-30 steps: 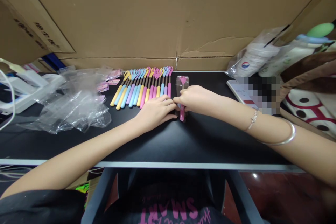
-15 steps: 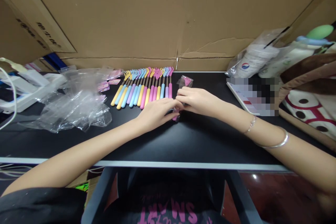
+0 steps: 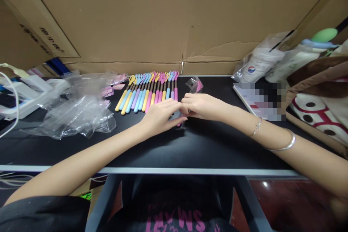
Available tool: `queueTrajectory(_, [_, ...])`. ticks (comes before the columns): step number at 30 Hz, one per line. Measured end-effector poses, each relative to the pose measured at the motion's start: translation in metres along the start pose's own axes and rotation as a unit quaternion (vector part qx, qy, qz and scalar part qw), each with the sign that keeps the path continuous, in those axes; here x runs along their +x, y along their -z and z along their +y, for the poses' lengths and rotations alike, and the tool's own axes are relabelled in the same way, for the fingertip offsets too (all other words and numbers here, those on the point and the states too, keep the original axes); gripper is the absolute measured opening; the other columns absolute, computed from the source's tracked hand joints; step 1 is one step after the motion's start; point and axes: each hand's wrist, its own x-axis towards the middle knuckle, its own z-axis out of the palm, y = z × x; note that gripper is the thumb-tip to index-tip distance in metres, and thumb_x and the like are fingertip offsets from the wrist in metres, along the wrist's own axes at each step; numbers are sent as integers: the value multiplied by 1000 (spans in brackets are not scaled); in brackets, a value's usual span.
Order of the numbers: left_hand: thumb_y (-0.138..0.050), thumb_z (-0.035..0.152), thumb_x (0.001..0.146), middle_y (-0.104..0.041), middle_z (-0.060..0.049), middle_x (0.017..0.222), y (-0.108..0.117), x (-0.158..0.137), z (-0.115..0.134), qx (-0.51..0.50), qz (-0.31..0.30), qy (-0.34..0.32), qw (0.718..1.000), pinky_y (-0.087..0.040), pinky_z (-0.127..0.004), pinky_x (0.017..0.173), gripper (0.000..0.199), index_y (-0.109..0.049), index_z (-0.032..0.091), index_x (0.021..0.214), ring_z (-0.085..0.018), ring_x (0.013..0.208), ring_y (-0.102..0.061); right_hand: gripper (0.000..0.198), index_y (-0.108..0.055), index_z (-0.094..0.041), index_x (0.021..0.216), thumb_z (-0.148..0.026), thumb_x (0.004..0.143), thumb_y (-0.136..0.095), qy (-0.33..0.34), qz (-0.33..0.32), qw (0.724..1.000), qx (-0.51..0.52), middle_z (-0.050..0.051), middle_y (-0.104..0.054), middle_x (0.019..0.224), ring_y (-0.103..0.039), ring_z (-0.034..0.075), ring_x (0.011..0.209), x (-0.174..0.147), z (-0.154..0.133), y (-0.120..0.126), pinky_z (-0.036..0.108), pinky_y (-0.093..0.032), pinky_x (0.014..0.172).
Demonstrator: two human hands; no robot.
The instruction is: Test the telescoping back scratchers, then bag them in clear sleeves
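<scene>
Both my hands meet over a pink back scratcher (image 3: 199, 86) in a clear plastic bag (image 3: 192, 84). Its claw head pokes out beyond my fingers, and most of its length is hidden. My left hand (image 3: 162, 116) closes around the lower part, thumb towards me. Just to the right, my right hand (image 3: 202, 106) pinches the bagged scratcher with curled fingers. Left of the hands, a row of back scratchers (image 3: 148, 96) with yellow, blue, purple and pink handles lies side by side, claw heads pointing away from me.
Clear plastic bags (image 3: 78, 105) are heaped on the left, with pink cards (image 3: 108, 90) beside them. A white tray (image 3: 35, 96) stands at far left. On the right are a phone-like slab (image 3: 246, 99), a bagged cup (image 3: 254, 67) and a cloth bag (image 3: 320, 94). Cardboard (image 3: 130, 18) walls the back.
The scratcher's claw head has tilted to the right in its bag. My left thumb and fingers have parted slightly. Both hands stay at about the same spot.
</scene>
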Motion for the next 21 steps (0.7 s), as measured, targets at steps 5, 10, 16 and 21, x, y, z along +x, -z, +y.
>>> queueTrajectory(5, [-60, 42, 87, -67, -2, 94, -1, -2, 3, 77, 27, -38, 996, -45, -24, 67, 29, -57, 18, 102, -15, 86, -62, 15, -59, -14, 90, -24, 93, -48, 4, 53, 995, -80, 8, -62, 85, -50, 19, 82, -13, -3, -7, 29, -38, 63])
queueTrajectory(10, [-52, 35, 92, -65, -1, 87, -8, -5, 6, 141, 9, -76, 987, -42, -22, 58, 19, -56, 18, 96, -13, 80, -61, 29, -57, -17, 79, -27, 98, -37, -45, 91, 986, -130, 6, -59, 76, -49, 17, 77, -23, -11, -12, 28, -32, 55])
queueTrajectory(16, [-42, 24, 97, -63, 1, 77, -12, -6, 6, 234, 13, -164, 958, -39, -22, 55, 19, -59, 20, 89, -11, 73, -58, 28, -54, -18, 77, -21, 97, -34, -67, 108, 987, -101, 5, -54, 72, -47, 17, 79, -23, -18, -22, 27, -26, 51])
queueTrajectory(21, [-42, 18, 97, -60, 1, 71, -11, -7, 4, 267, 23, -217, 939, -35, -23, 50, 19, -60, 19, 89, -12, 66, -53, 19, -53, -18, 80, -17, 94, -39, -67, 78, 991, -84, 5, -55, 77, -46, 18, 82, -20, -17, -21, 26, -27, 51])
